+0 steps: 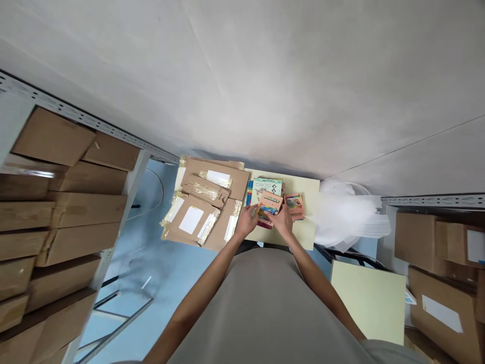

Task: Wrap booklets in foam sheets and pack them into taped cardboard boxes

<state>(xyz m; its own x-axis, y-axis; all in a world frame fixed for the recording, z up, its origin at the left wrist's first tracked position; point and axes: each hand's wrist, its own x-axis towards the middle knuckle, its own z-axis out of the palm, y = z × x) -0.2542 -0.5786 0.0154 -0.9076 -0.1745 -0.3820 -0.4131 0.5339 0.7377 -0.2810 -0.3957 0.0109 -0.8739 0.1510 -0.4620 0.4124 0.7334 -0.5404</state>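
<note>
Both of my hands hold a small orange booklet (270,200) with colourful print; its exact kind is hard to make out. My left hand (247,221) closes on its left edge, and my right hand (281,221) grips the lower right corner. Beneath and behind it lies a pile of colourful printed books (268,185), a pale green one on top. Just right of my right hand, another small orange booklet (294,203) rests on the pale yellow table (308,189).
Flattened taped cardboard (193,220) with white labels covers the table's left part. A bundle of white foam wrap (341,215) stands at the right, above a lower pale yellow surface (367,298). Shelves of brown boxes (89,210) flank both sides. A grey wall (265,91) rises behind.
</note>
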